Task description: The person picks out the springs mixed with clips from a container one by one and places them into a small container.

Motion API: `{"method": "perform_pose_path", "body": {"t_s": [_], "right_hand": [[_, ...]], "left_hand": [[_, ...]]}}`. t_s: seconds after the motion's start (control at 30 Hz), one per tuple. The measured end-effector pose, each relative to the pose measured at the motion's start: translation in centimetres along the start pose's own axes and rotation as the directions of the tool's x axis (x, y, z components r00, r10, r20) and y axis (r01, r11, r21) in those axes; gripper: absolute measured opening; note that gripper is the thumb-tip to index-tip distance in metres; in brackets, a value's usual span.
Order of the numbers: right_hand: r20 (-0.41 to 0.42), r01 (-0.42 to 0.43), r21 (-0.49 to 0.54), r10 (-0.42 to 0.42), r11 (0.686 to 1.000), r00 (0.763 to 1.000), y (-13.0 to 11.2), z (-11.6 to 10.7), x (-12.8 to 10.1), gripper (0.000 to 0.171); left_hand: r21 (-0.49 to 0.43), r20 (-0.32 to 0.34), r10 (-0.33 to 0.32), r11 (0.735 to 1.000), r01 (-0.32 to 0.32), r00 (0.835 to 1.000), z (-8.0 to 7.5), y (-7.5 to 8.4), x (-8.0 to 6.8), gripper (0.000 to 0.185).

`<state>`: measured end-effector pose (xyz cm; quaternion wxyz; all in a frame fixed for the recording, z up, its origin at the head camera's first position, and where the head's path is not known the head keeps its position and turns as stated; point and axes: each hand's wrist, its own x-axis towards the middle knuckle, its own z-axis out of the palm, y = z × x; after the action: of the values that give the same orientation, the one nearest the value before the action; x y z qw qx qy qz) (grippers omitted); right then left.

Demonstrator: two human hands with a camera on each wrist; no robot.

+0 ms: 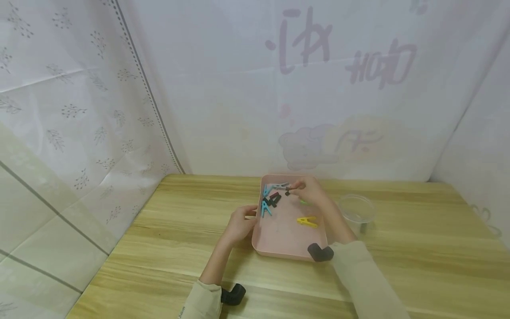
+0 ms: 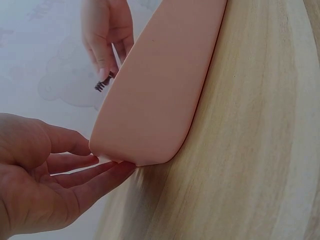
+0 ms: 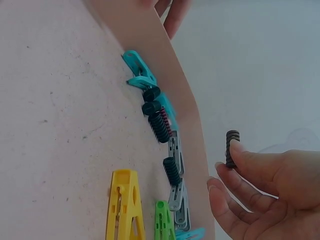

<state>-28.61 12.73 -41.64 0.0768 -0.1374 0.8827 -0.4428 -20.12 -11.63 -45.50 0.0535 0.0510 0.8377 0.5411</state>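
A pink tray [image 1: 280,237] sits on the wooden table and holds several clothes pegs. Blue pegs [image 1: 265,200] and black pegs [image 1: 273,199] lie along its left wall, with a yellow peg [image 1: 307,220] and a green peg [image 1: 304,202] toward the right. My right hand [image 1: 295,188] hovers over the tray's far end and pinches a small black peg [image 3: 232,145] between thumb and fingers [image 3: 227,160]. My left hand [image 1: 242,223] rests at the tray's left wall [image 2: 160,90], its nearly straight fingers [image 2: 107,172] touching the corner.
A clear round plastic container [image 1: 356,208] stands on the table [image 1: 159,230] right of the tray. White patterned sheets hang close behind and on both sides. In the right wrist view, grey pegs [image 3: 178,197] lie against the tray wall beside the yellow peg [image 3: 125,205].
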Motion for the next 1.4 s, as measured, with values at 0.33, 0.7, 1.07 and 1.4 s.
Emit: {"method": "perform_pose_path", "body": {"t_s": [0.33, 0.7, 1.07, 1.4], "right_hand": [[-0.016, 0.043, -0.013, -0.043, 0.999, 0.999, -0.2, -0.2, -0.8, 0.023], [-0.054, 0.087, -0.017, -0.088, 0.996, 0.995, -0.2, 0.0, -1.6, 0.02], [-0.045, 0.079, -0.021, -0.08, 0.997, 0.996, -0.5, -0.1, -2.8, 0.021], [-0.072, 0.107, 0.0, -0.106, 0.994, 0.992, -0.1, 0.1, -3.5, 0.022]], "left_hand": [[-0.006, -0.002, -0.008, 1.0, 0.008, 1.0, 0.0, 0.0, 0.0, 0.047], [0.0, 0.0, -0.006, 1.0, 0.006, 1.0, 0.0, 0.1, 0.0, 0.047], [-0.004, 0.0, -0.001, 1.0, 0.001, 1.0, 0.0, 0.2, -0.1, 0.046], [-0.011, -0.003, -0.003, 1.0, 0.003, 1.0, 0.0, 0.0, 0.0, 0.046]]}}
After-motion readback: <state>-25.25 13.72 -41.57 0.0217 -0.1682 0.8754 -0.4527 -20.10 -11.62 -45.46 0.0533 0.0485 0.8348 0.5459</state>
